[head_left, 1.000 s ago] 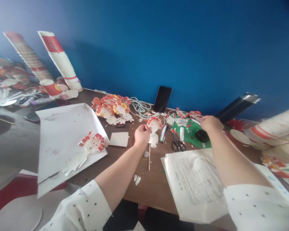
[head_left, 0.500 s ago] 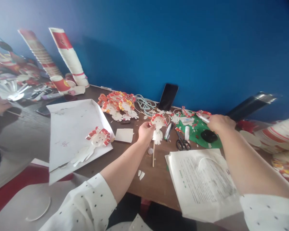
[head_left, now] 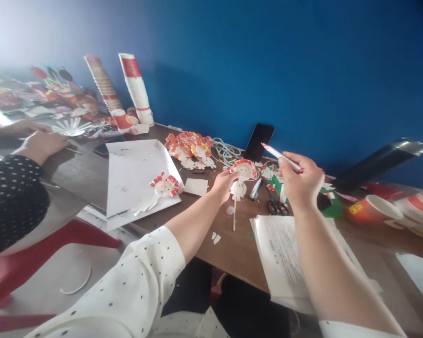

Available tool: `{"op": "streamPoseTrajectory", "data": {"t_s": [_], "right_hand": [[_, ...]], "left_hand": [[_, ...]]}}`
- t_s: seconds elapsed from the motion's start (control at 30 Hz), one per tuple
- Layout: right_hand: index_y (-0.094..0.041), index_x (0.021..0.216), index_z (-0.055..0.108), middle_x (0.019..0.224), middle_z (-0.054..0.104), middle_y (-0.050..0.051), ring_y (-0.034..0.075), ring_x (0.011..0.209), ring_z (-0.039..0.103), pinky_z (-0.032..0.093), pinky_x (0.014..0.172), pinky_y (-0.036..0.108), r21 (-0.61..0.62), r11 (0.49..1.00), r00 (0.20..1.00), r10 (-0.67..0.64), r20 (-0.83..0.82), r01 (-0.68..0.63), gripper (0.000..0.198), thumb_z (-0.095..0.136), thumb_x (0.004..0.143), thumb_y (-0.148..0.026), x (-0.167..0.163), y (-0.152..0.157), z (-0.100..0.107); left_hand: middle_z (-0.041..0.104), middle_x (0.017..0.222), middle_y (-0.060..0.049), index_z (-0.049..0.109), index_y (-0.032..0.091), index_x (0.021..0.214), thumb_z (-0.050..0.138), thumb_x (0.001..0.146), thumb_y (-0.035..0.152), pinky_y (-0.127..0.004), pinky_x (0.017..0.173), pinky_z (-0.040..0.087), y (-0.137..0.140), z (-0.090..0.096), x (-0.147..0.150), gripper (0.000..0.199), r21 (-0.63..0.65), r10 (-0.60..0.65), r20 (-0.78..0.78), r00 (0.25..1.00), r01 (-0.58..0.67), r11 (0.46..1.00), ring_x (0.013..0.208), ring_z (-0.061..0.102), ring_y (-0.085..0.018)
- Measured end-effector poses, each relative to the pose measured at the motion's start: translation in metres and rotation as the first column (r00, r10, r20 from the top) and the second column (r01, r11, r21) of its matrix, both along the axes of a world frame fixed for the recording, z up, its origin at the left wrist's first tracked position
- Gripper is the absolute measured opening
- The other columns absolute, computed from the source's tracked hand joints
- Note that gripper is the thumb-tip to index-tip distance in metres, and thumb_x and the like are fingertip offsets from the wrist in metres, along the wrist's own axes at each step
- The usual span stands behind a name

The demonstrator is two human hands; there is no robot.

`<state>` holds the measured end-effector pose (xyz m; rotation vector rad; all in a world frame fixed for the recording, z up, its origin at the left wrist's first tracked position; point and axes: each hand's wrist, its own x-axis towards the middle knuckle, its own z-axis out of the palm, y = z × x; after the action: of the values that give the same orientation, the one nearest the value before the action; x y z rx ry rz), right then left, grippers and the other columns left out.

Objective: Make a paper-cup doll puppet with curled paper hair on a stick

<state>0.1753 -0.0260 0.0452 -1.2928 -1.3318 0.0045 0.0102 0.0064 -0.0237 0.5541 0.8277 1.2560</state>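
Observation:
My left hand (head_left: 225, 186) pinches the edge of a paper puppet (head_left: 245, 171) above the table. The puppet has a round white face, a red-and-white curled fringe, a white paper body and a thin wooden stick (head_left: 234, 218) below. My right hand (head_left: 303, 180) is closed around a white marker (head_left: 278, 153) with a pinkish-red tip, raised and pointing up to the left, apart from the puppet. A similar paper puppet (head_left: 165, 186) lies on a white sheet (head_left: 134, 162) to the left. Black-handled scissors (head_left: 278, 206) and another marker (head_left: 256, 190) lie between my hands.
A pile of red-and-white paper puppets (head_left: 190, 148) and a phone (head_left: 259, 142) stand by the blue wall. Printed papers (head_left: 277, 258) lie in front. Stacked paper cups (head_left: 138, 94), a black bottle (head_left: 377, 164) and an orange cup (head_left: 368, 210) flank the table. A co-worker's hands (head_left: 44, 143) are at left.
My right hand has come up and left from the green sheet, bringing the marker with it. My left hand still holds the puppet. The view has turned left; the co-worker's hands now show more.

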Motion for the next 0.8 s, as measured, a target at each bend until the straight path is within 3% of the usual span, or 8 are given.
{"op": "streamPoseTrajectory", "data": {"t_s": [0.1,0.2,0.33,0.53,0.67,0.8], "right_hand": [[-0.021,0.093,0.070,0.070,0.066,-0.001,0.012,0.054,0.061,0.052,0.049,0.027,0.064,0.995,0.967,0.094,-0.236,-0.081,0.029,0.075,0.074,-0.042,-0.011,0.002,0.009],[-0.022,0.086,0.065,0.072,0.065,-0.003,0.009,0.051,0.058,0.053,0.049,0.025,0.147,0.971,0.868,0.237,-0.437,-0.191,0.027,0.078,0.072,-0.041,-0.015,0.004,0.013],[-0.021,0.087,0.060,0.074,0.066,-0.003,0.010,0.052,0.061,0.054,0.049,0.023,0.139,0.949,0.803,0.312,-0.508,-0.281,0.031,0.075,0.076,-0.046,-0.018,0.000,0.003],[-0.023,0.095,0.049,0.084,0.071,0.006,0.017,0.056,0.068,0.054,0.044,0.029,0.142,0.949,0.851,0.314,-0.421,-0.280,0.032,0.055,0.090,-0.053,-0.037,-0.015,-0.014],[-0.025,0.105,0.048,0.092,0.071,0.005,0.018,0.065,0.071,0.061,0.060,0.035,0.202,0.944,0.901,0.313,-0.301,-0.261,0.029,0.062,0.088,-0.045,-0.047,-0.020,-0.025],[-0.020,0.105,0.061,0.097,0.070,0.008,0.020,0.082,0.072,0.060,0.076,0.038,0.089,0.963,0.961,0.261,-0.090,-0.254,0.027,0.058,0.091,-0.043,-0.041,-0.016,-0.043]], "left_hand": [[0.065,0.068,-0.004,0.063,0.013,0.079,0.071,0.069,0.010,-0.026,0.060,0.047,0.000,0.002,0.000,0.013,-0.016,-0.007,0.065,0.998,0.008,1.000,0.061,0.061,-0.014],[0.067,0.072,-0.006,0.063,0.014,0.079,0.071,0.069,0.009,-0.028,0.067,0.050,0.001,0.001,0.000,0.014,-0.008,-0.008,0.068,0.998,0.009,1.000,0.066,0.064,-0.016],[0.069,0.075,-0.006,0.065,0.014,0.082,0.067,0.073,0.010,-0.030,0.075,0.050,0.003,-0.002,0.001,0.010,0.038,0.002,0.016,1.000,-0.002,0.999,0.068,0.064,-0.015],[0.069,0.075,-0.004,0.067,0.016,0.084,0.070,0.071,0.015,-0.033,0.082,0.049,0.008,-0.011,0.004,0.014,0.100,-0.011,-0.011,1.000,0.012,0.995,0.070,0.064,-0.016],[0.069,0.079,-0.005,0.066,0.016,0.086,0.075,0.068,0.019,-0.033,0.080,0.049,0.013,-0.018,0.006,0.020,0.115,-0.003,-0.062,0.998,0.010,0.993,0.071,0.065,-0.017],[0.069,0.080,-0.005,0.066,0.015,0.089,0.072,0.070,0.018,-0.029,0.074,0.049,0.015,-0.020,0.008,0.020,0.128,-0.022,-0.078,0.997,0.032,0.991,0.071,0.064,-0.016]]}}
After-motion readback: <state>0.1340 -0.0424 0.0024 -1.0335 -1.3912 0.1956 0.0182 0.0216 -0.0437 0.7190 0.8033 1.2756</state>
